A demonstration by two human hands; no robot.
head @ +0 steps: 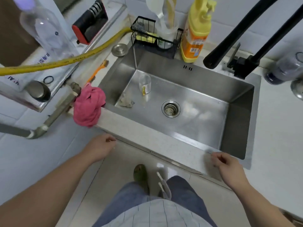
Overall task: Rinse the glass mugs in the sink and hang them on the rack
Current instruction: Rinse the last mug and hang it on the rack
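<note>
Glass mug (145, 83): stands upright on the floor of the sink (196, 122), in the back-left part, mouth up. Its long axis runs vertically; the yellow handle points toward the front of the basin, at the person.
Sink: steel basin set in a pale counter, with the strainer drain (171, 108) near the middle, well apart from the mug.
Rag (126, 102): a crumpled grey cloth lies on the sink floor just in front of and left of the mug (whether they touch cannot be told).
Left hand (100, 147): hangs below the counter's front edge at the sink's left corner, fingers loosely curled, holding nothing.
Right hand (227, 164): at the counter's front edge near the sink's right corner, fingers loosely bent, nothing in its grasp.
Faucet (229, 40): black, its spout reaches over the back-right rim of the sink.
Detergent bottle (196, 33): yellow and orange, upright behind the back rim.
Wire caddy (154, 32): black, just left of the bottle, with a sponge and a clear cup of utensils in it.
Pink cloth (89, 105): bunched over a pipe at the sink's left front corner.
Yellow hose (65, 60): runs across the left side above the counter.
</note>
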